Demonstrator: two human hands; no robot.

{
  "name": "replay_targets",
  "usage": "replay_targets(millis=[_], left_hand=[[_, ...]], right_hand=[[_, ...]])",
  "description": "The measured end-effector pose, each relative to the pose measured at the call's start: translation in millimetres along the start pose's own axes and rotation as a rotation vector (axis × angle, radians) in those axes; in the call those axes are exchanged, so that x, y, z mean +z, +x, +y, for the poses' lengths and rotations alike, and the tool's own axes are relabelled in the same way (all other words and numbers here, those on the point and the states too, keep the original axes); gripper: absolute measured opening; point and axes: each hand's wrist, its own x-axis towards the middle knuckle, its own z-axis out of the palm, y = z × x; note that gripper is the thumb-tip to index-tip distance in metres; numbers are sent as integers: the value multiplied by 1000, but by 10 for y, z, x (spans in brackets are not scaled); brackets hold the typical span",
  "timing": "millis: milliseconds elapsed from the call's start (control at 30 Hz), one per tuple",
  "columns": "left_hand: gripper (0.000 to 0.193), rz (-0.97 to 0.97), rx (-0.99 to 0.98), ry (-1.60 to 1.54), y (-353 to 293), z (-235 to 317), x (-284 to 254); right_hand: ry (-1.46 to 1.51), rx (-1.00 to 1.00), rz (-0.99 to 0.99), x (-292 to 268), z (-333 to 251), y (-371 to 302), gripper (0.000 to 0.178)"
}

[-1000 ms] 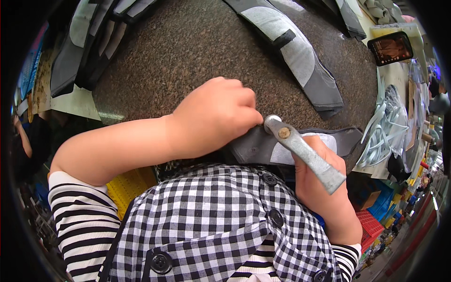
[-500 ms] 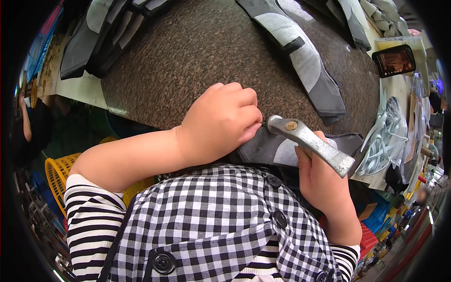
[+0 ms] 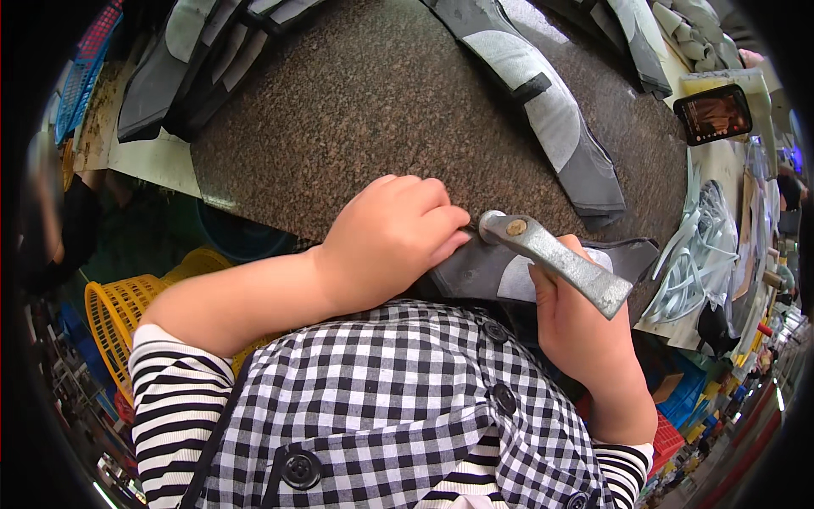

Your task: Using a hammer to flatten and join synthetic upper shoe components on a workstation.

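In my right hand (image 3: 581, 327) is a metal hammer (image 3: 564, 259), my fingers wrapped round its handle beneath the head. Its round face points left, close to the fingertips of my left hand (image 3: 390, 237). That hand is closed, with curled fingers pinching the left end of a flat dark grey material piece (image 3: 466, 270) with a pale patch. What exactly lies under those fingertips is hidden. The piece lies along the near edge of the speckled brown stone tabletop (image 3: 339, 110), partly behind the hammer and my right hand.
A similar grey strip (image 3: 555, 127) with a pale panel lies farther back. Stacked grey pieces (image 3: 174, 68) sit at the far left. On the right are a phone (image 3: 714, 114) and a bundle of pale strips (image 3: 691, 254). A yellow basket (image 3: 119, 314) stands below left.
My left hand has dipped slightly toward me, its knuckles lower and fingers flatter. The hammer head has shifted a little left. The whole view has moved slightly.
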Motion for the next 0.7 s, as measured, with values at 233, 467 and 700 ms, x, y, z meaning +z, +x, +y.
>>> replay_targets(millis=[233, 467, 700], left_hand=[[22, 80, 8, -41, -124, -20, 31], [32, -23, 216, 175, -79, 16, -32], [32, -6, 207, 156, -133, 28, -5]], right_hand=[[-23, -40, 88, 32, 16, -31, 21], [-93, -126, 131, 135, 25, -40, 20], [-163, -146, 158, 186, -86, -34, 13]])
